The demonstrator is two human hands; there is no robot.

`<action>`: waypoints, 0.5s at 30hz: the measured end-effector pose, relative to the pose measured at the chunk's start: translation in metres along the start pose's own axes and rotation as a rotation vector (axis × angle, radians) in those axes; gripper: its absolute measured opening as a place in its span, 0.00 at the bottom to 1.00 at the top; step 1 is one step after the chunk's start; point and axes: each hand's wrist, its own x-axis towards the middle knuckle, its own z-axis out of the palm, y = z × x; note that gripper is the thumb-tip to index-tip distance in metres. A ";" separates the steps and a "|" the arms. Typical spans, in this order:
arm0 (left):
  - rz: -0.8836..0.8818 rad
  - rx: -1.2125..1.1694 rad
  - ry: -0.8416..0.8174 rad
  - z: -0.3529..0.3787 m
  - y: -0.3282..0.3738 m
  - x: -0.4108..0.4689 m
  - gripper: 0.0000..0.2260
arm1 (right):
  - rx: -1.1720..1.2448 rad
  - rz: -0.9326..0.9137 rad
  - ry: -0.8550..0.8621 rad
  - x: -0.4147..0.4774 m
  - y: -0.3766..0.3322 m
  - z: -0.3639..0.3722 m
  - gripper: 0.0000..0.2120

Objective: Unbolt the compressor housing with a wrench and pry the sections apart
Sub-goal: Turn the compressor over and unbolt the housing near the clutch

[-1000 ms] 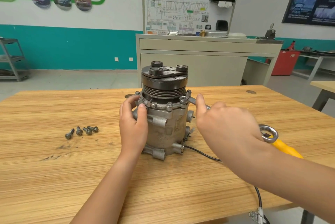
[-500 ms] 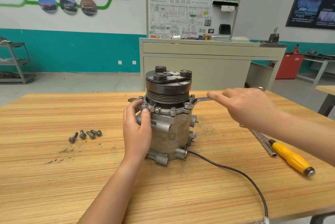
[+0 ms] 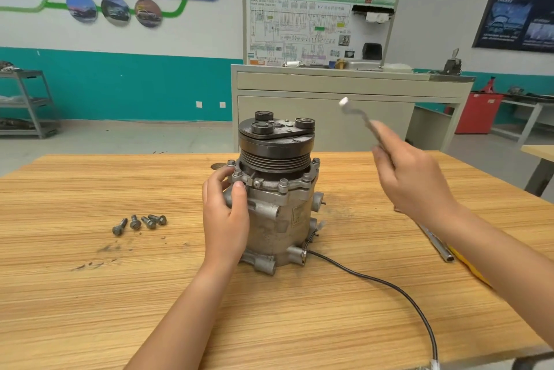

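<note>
The grey compressor (image 3: 278, 214) stands upright on the wooden table (image 3: 90, 294), its dark pulley on top and several bolts still in the upper flange. My left hand (image 3: 224, 216) grips the housing's left side, thumb and fingers at the flange. My right hand (image 3: 413, 181) is raised to the right of the pulley and holds a metal wrench (image 3: 356, 115), blurred, its end tilted up and clear of the compressor. Several loose bolts (image 3: 139, 222) lie on the table to the left.
A black cable (image 3: 389, 288) runs from the compressor base to the table's front right edge. A yellow-handled tool (image 3: 467, 264) and a metal rod (image 3: 436, 243) lie on the right, under my right forearm. A beige cabinet (image 3: 344, 118) stands behind the table.
My right hand has lifted the wrench off the flange bolt and swung it up and to the right. My left hand stays on the housing.
</note>
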 end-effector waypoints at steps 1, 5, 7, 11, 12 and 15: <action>0.011 0.008 0.005 0.001 0.000 0.000 0.12 | -0.090 -0.047 -0.069 -0.006 -0.004 -0.008 0.19; 0.043 0.032 0.011 0.002 0.002 -0.002 0.12 | -0.402 -0.062 -0.372 -0.025 -0.019 -0.023 0.25; 0.046 0.038 0.012 0.002 0.001 -0.002 0.11 | -0.449 -0.057 -0.436 -0.027 -0.028 -0.023 0.26; 0.050 0.039 0.018 0.002 0.001 -0.001 0.10 | -0.583 -0.025 -0.478 -0.017 -0.047 -0.030 0.27; 0.048 0.033 0.015 0.002 0.001 -0.001 0.11 | -0.638 -0.019 -0.503 -0.013 -0.055 -0.033 0.27; 0.048 0.027 0.004 0.001 0.001 -0.001 0.12 | -0.748 -0.036 -0.599 -0.008 -0.077 -0.037 0.29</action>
